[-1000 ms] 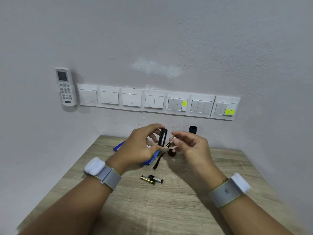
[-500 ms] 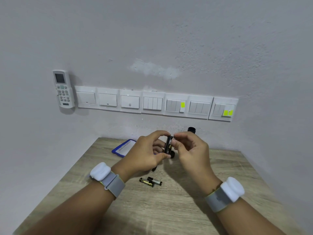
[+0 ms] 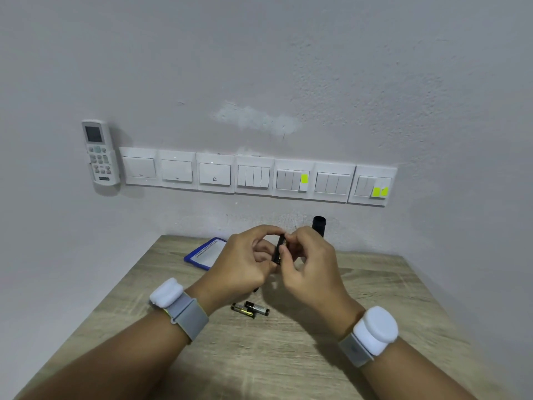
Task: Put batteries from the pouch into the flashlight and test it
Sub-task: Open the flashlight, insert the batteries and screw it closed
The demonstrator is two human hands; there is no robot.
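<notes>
My left hand pinches a black battery holder upright above the table. My right hand presses a battery into that holder with thumb and fingertips; the battery is mostly hidden between the fingers. Two black-and-gold batteries lie side by side on the wooden table, just below my hands. The black flashlight body stands upright behind my right hand, near the wall. A blue pouch lies flat at the table's back left.
A white remote hangs in a wall bracket at the left. A row of white switch plates runs along the wall above the table. Both wrists wear grey bands with white pods.
Both hands have come together: the right hand brought its battery onto the holder in the left hand. The view has dropped slightly, and the pouch is less covered by the left hand.
</notes>
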